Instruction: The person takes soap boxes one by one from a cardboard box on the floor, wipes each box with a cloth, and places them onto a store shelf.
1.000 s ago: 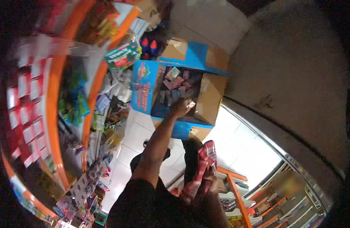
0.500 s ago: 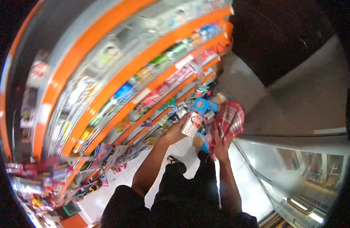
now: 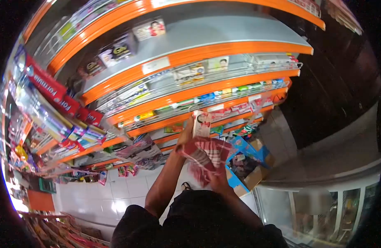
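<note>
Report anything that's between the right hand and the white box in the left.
In this view, the red checked cloth held by the right hand lies between that hand and the white box in the left hand, reaching the box's lower end.

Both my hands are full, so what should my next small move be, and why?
Probably wipe the box with the red checked cloth: your left hand holds the box up, while your right hand holds the cloth, which overlaps the box's lower end in view.
</note>
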Demonstrator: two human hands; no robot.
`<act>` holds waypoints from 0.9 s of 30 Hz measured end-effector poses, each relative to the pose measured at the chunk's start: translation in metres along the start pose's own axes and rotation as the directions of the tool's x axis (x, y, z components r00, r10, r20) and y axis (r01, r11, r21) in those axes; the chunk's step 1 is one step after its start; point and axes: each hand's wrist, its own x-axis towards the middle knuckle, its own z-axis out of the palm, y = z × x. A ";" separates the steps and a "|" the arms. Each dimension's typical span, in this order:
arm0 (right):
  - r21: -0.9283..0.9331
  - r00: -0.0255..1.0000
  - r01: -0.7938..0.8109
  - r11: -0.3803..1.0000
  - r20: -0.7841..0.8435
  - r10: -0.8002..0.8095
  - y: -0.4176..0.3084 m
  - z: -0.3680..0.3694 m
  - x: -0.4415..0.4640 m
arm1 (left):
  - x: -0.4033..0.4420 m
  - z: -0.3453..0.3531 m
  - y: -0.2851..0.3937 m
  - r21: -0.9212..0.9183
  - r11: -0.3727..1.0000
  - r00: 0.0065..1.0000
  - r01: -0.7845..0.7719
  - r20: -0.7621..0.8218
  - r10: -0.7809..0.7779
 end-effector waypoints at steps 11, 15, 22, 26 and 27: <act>-0.112 0.975 0.165 0.980 -0.133 -0.180 -0.137 -0.006 0.088 | -0.060 0.017 -0.002 0.064 0.992 0.988 -0.110 0.115 0.102; -0.431 0.844 0.531 0.729 0.202 -0.496 -0.142 0.023 0.078 | -0.068 0.022 -0.008 0.020 0.932 0.931 -0.361 0.070 0.359; 0.228 0.954 0.248 0.941 0.112 -0.279 -0.084 0.001 0.029 | -0.092 0.010 0.023 0.273 0.915 0.929 -0.295 -0.141 0.342; 0.653 0.901 -0.044 0.756 -0.301 0.313 -0.069 -0.034 0.043 | -0.100 0.003 0.029 0.628 0.595 0.821 -0.501 0.126 0.558; 0.654 0.897 -0.046 0.755 -0.306 0.319 -0.071 -0.038 0.048 | -0.103 0.006 0.031 0.799 0.339 0.779 -0.497 0.239 0.580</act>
